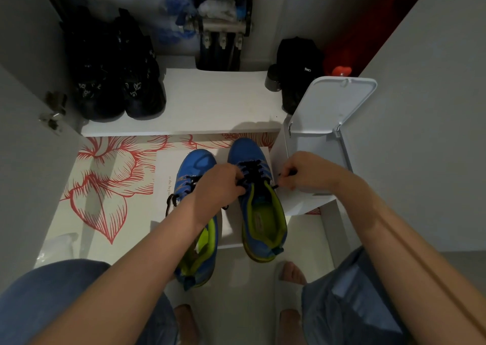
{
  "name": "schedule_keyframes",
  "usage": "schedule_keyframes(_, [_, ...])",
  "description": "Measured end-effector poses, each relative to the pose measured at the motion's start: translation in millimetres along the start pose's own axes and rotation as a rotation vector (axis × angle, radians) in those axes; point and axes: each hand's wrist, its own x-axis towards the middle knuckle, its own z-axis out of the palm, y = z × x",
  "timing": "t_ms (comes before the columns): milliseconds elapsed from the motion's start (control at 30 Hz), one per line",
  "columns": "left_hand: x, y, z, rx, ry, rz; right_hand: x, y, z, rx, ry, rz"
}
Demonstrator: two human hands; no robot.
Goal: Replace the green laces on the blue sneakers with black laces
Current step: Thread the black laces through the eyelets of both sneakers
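Note:
Two blue sneakers with lime-green linings stand side by side on the floor, toes pointing away from me. The right sneaker [259, 213] has a black lace [249, 170] threaded through its eyelets. My left hand [217, 185] pinches that lace at the sneaker's left eyelets. My right hand [302, 172] grips the lace's other end just right of the shoe. The left sneaker [196, 168] also carries a black lace, whose loose end [171, 202] trails to its left; my left forearm hides its middle. No green lace is in view.
A white bin [318, 145] with its lid raised stands just right of the sneakers. A low white shelf [210, 103] behind them holds black shoes [118, 82] and a black bag [297, 66]. A red flower-patterned mat [105, 187] lies left. My knees and bare feet are below.

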Motion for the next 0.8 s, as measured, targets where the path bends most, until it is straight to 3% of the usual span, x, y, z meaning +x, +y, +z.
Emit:
schedule_keyframes(200, [-3,2,-1,-0.046,-0.041,0.007,-19,-6,-30,0.098,0.216,-0.07])
schedule_keyframes(367, [-5,7,7,0.152,-0.044,0.012,-23,-15,-35,0.164,0.363,-0.182])
schedule_keyframes(600, [-12,5,-3,0.216,-0.149,-0.012,-23,-7,-36,0.147,0.335,-0.129])
schedule_keyframes(800, [-23,7,-20,0.121,-0.051,-0.079,-25,-17,-38,0.141,0.377,-0.141])
